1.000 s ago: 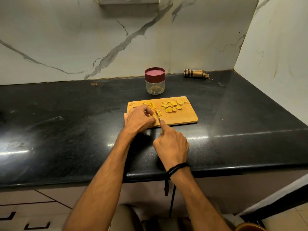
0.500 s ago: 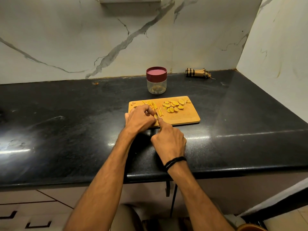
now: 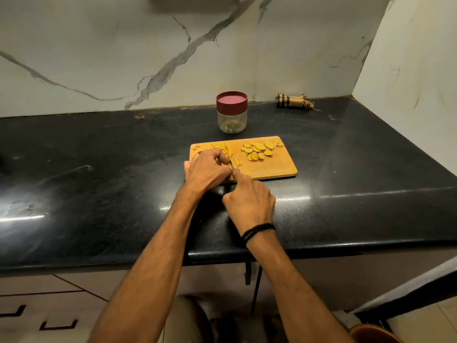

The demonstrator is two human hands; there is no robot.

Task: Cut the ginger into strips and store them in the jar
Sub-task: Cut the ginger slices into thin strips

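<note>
On the board, ginger sits under the left fingers.

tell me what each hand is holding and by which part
Left hand pinches a ginger slice in its curled fingertips. Right hand grips a knife, seemingly by its handle, which the hand hides.

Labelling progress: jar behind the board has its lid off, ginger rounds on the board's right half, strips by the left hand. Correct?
One error: the jar has its lid on, not off, as the head view shows. The rest holds: it stands behind the cutting board, the ginger rounds lie on the board's right half, and the strips lie by the left hand.
</note>
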